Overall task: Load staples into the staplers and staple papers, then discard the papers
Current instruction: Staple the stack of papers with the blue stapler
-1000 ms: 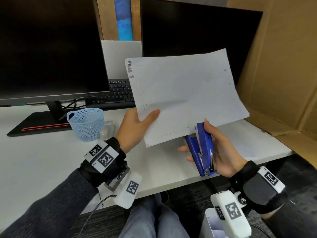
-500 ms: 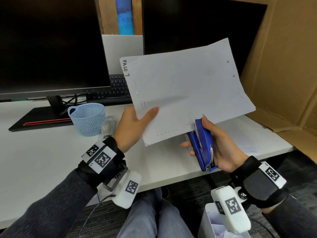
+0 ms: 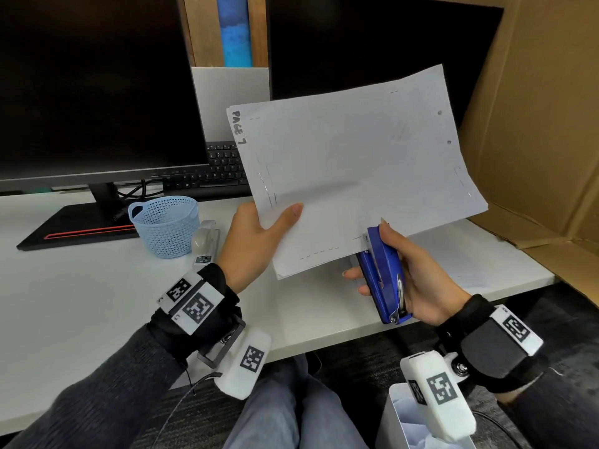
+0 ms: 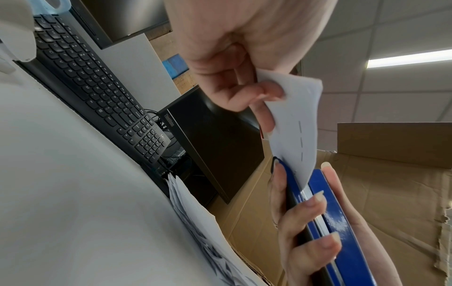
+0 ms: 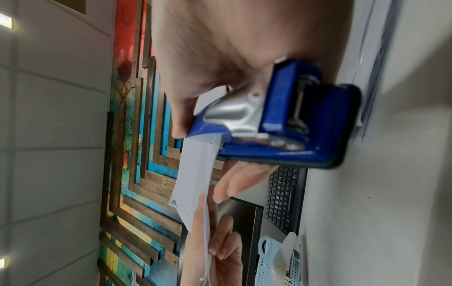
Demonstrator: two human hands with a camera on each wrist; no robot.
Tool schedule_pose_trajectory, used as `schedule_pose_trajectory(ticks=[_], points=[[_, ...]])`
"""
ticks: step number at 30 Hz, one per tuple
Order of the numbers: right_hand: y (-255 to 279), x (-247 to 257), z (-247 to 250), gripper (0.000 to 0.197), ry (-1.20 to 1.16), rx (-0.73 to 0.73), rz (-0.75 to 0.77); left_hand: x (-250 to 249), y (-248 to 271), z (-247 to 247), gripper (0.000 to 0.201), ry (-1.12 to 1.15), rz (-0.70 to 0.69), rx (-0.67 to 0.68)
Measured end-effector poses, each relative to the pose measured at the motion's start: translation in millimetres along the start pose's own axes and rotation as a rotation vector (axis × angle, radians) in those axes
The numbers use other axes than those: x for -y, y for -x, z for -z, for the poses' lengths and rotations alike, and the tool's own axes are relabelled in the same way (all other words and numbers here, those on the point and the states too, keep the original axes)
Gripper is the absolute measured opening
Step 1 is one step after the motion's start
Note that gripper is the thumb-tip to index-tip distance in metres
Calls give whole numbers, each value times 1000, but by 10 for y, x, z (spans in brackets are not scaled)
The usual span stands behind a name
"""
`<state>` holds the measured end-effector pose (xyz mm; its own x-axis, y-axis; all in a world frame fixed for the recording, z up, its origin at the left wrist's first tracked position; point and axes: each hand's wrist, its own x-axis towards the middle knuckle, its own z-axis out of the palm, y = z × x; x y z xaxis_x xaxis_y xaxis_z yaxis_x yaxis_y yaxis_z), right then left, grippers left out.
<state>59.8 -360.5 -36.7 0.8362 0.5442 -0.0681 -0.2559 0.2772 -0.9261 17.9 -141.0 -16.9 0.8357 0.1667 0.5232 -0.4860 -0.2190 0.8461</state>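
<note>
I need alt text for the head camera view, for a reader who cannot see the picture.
Over a white desk, a left hand holds stapled papers while a right hand clamps a blue stapler on their lower edge. Behind are two dark monitors, a keyboard, a light blue basket and a grey stapler.

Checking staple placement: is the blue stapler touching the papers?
Touching. The left wrist view shows the papers' lower edge slid between the blue stapler's two arms; the head view agrees.
</note>
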Motion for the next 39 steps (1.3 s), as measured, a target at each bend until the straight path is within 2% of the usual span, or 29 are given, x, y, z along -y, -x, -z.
schedule_pose_trajectory(ticks=[8, 17, 32, 39], points=[[13, 4, -6, 53, 7, 4, 11, 28, 2, 8, 13, -8, 22, -38], [10, 8, -15, 60, 0, 16, 18, 20, 12, -2, 12, -5, 30, -32], [-4, -21, 10, 30, -18, -32, 55, 23, 44, -57, 13, 12, 27, -24], [11, 5, 54, 50, -35, 15, 10, -1, 2, -15, 12, 19, 15, -33]])
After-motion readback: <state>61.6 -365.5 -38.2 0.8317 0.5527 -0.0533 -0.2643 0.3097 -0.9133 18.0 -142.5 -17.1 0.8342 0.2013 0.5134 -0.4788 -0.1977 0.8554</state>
